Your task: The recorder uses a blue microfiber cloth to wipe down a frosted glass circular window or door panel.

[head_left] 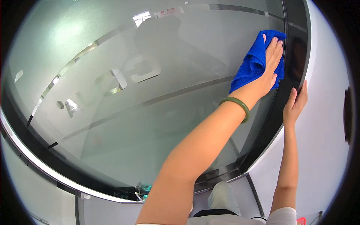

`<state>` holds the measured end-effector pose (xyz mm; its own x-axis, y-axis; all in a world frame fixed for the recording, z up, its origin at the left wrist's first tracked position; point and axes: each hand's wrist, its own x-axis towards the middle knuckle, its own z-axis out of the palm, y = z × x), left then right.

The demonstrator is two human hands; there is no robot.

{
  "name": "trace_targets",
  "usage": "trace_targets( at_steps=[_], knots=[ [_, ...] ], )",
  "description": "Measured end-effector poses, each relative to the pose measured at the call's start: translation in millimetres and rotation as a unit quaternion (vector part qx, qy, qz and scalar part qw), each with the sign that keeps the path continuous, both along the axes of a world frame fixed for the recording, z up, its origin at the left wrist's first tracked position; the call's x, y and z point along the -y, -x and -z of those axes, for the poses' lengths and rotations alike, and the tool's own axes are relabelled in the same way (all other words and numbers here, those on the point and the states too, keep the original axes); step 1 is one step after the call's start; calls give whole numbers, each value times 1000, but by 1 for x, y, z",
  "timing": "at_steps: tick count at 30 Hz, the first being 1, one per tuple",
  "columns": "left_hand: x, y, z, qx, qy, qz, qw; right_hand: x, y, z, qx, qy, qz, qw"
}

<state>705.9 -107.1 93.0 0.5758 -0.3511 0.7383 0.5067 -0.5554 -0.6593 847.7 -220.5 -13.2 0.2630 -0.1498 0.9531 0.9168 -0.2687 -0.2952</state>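
My left hand point(271, 62) lies flat on a blue cloth point(250, 63), pressing it against a large frosted glass pane point(182, 118) close to its right edge. Part of the cloth is folded and bunched beside the fingers. A green bangle point(237, 102) circles my left wrist. My right hand point(295, 105) rests at the outer edge of the black frame point(294, 53), lower than the cloth. Its thumb stands apart from the fingers, and nothing is seen in it.
Clear strips and cut-out letters point(143, 69) mark the pane. A white wall point(326, 118) adjoins the frame on the right. Near the pane's bottom edge sits a shiny teal item point(145, 187), partly hidden by my left arm. A translucent plastic-like covering point(223, 197) shows below.
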Motion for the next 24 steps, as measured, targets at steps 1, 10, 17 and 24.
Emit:
trace_targets(
  at_steps=[1, 10, 17, 24],
  knots=[
    [-4, 1, 3, -13, 28, 40, 999, 0, 0, 0, 0, 0, -4, 1000],
    [-32, 142, -6, 20, 142, 118, 983, 1, -5, 3, -10, 5, 3, 1000],
    [-44, 279, -4, 120, 128, -140, 974, -3, -13, 2, 11, -12, 5, 1000],
    [-76, 389, 7, 233, 107, -184, 949, 2, -14, 4, 2, -15, 10, 1000]
  ],
)
